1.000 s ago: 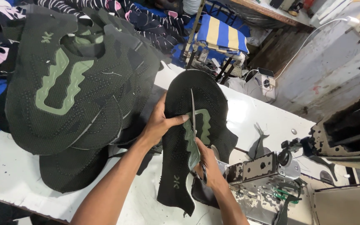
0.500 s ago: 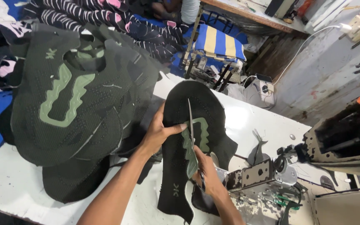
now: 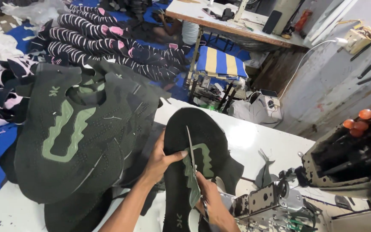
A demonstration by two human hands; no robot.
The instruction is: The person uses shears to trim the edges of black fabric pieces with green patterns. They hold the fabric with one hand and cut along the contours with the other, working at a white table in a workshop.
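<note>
Moved: scissors (image 3: 193,161) sit further up the dark shoe piece (image 3: 202,141) than before.
Left hand (image 3: 159,160): closed, pinching the piece's edge.
Right hand (image 3: 213,204): closed around the scissors' handles.
Done: maybe half the green strip is cut.
Left: the big pile (image 3: 78,141) waits on the bench (image 3: 254,137).

A dark rectangular phone (image 3: 274,21), screen unlit, leans upright on the far wooden bench (image 3: 237,28); no packages or signs.

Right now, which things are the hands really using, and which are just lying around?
In use:
left hand, holding the dark shoe piece
right hand, working the scissors
white table under the piece

Lying about:
pile of dark pieces with green shapes
striped pink and dark pieces on the floor
striped stool
sewing machine
</note>
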